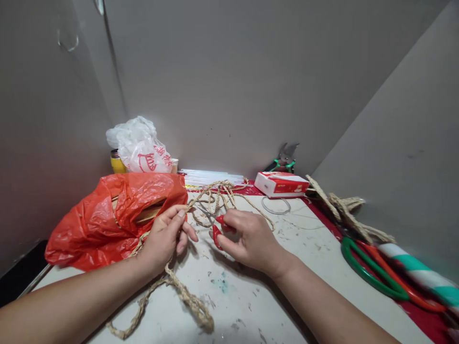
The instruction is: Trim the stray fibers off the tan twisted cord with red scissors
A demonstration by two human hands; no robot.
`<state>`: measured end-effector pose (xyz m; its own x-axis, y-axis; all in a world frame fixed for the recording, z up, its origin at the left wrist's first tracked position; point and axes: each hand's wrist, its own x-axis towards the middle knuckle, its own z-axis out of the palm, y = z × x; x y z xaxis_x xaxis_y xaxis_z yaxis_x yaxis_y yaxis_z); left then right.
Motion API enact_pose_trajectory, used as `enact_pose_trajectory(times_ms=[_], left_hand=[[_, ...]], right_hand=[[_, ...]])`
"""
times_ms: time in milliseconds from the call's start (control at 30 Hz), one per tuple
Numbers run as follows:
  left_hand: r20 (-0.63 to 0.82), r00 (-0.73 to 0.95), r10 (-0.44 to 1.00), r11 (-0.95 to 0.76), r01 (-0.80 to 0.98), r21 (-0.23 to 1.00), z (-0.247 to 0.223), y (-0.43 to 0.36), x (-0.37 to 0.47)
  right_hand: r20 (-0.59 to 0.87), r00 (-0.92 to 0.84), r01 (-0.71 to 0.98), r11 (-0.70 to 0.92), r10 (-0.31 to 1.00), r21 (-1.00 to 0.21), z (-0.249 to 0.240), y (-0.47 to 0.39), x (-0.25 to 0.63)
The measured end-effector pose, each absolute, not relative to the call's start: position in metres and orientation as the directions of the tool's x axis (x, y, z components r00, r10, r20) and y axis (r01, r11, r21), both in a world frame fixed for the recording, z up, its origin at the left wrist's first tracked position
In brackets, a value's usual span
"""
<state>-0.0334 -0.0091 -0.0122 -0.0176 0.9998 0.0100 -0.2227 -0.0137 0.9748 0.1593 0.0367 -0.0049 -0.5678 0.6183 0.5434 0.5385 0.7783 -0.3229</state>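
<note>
A braided straw cord (190,302) runs over the white board and up to my left hand (168,235), which pinches it between thumb and forefinger. My right hand (247,239) grips small scissors (217,234) by their red handles. Their metal blades point up and left, close to the cord near my left fingertips. Whether the blades touch the cord is too small to tell. More of the braid (224,185) lies in loose loops just beyond both hands.
An orange plastic bag (89,224) bulges at the left. Behind are a white plastic bag (143,148), clear sticks (211,177), a red-and-white box (282,184) and pliers (285,157). At the right lie large green-and-orange scissors (373,274), straw strips (346,210) and a striped roll (423,272).
</note>
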Motion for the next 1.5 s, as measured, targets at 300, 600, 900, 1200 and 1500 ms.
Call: enact_pose_trajectory(times_ms=[300,600,900,1200,1500], left_hand=[[0.02,-0.039,0.999,-0.028,-0.207,0.978,-0.01,-0.012,-0.032],[0.031,-0.05,0.998,-0.039,-0.171,0.984,-0.011,-0.012,-0.031],[0.012,-0.055,0.998,-0.023,-0.203,0.979,-0.012,-0.011,-0.031],[0.017,-0.074,0.997,-0.032,-0.208,0.978,-0.007,-0.012,-0.03],[0.019,-0.079,0.997,-0.035,-0.212,0.977,-0.009,-0.011,-0.03]], right_hand=[[0.399,-0.593,0.707,0.69,0.699,-0.158,0.0,0.036,0.155],[0.377,-0.63,0.725,0.688,0.679,-0.027,-0.001,0.033,0.152],[0.436,-0.604,0.747,0.664,0.667,0.018,-0.001,0.032,0.152],[0.409,-0.603,0.762,0.646,0.685,0.042,0.001,0.028,0.149],[0.345,-0.61,0.756,0.655,0.713,-0.016,0.003,0.027,0.148]])
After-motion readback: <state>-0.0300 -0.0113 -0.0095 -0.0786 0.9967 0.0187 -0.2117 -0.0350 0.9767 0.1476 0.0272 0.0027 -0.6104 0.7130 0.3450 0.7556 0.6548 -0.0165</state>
